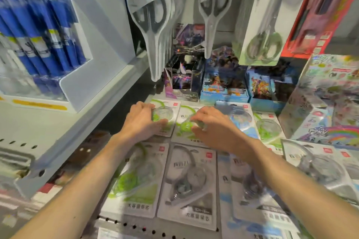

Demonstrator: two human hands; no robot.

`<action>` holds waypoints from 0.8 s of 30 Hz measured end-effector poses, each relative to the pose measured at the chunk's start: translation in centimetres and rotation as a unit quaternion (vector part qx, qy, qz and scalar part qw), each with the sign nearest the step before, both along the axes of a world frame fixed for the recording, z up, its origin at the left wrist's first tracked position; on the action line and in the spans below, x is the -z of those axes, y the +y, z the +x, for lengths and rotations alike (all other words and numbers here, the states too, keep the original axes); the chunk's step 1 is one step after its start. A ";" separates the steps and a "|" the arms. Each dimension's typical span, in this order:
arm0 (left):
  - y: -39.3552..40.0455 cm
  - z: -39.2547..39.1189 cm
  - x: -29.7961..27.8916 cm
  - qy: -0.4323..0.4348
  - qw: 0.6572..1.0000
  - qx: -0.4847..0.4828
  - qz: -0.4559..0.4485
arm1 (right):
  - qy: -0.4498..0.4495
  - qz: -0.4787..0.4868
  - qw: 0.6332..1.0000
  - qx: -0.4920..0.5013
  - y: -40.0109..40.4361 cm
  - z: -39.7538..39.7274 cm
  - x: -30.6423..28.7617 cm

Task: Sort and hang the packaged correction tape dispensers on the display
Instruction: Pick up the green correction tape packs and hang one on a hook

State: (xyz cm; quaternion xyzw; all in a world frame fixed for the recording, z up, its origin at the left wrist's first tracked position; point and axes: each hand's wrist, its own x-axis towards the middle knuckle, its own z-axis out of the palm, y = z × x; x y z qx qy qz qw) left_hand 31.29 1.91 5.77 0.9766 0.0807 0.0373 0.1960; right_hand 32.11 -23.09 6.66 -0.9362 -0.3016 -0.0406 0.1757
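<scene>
Several carded correction tape packs lie flat on the shelf. My left hand (pixel 140 120) grips the blister of a green pack (pixel 167 114) in the back row. Beside it, my right hand (pixel 211 126) curls its fingers over the blister of a second green pack (pixel 183 128). A blue pack (pixel 240 118) and another green pack (pixel 269 128) lie to the right in the same row. Nearer me are a green pack (pixel 136 178), a grey pack (pixel 189 182) and more grey ones (pixel 318 167) at the right. The picture is blurred by motion.
Packaged scissors (pixel 155 25) hang from above, just behind the packs, with more (pixel 211 6) to the right. Card boxes (pixel 223 81) stand at the shelf's back. A colourful toy box (pixel 328 99) sits at right. Blue pens (pixel 44 31) fill the left rack. A perforated shelf edge (pixel 136 225) runs in front.
</scene>
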 end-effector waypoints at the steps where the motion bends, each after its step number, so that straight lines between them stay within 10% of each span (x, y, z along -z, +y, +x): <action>1: 0.1 0.2 0.0 0.007 1.000 0.000 0.002 | -0.019 -0.006 1.000 -0.010 -0.1 0.0 0.2; 12: -0.2 -0.8 -1.3 -0.102 0.991 -0.011 -0.082 | 0.049 0.086 0.993 0.060 0.0 -1.5 -1.5; 19: -2.8 -4.3 -4.1 -0.186 0.964 0.105 -0.160 | 0.314 0.441 0.833 0.117 2.5 -2.7 -3.7; 24: -3.4 -7.2 -4.4 -0.206 0.948 0.166 -0.174 | 0.357 0.521 0.769 0.101 3.8 -4.5 -3.8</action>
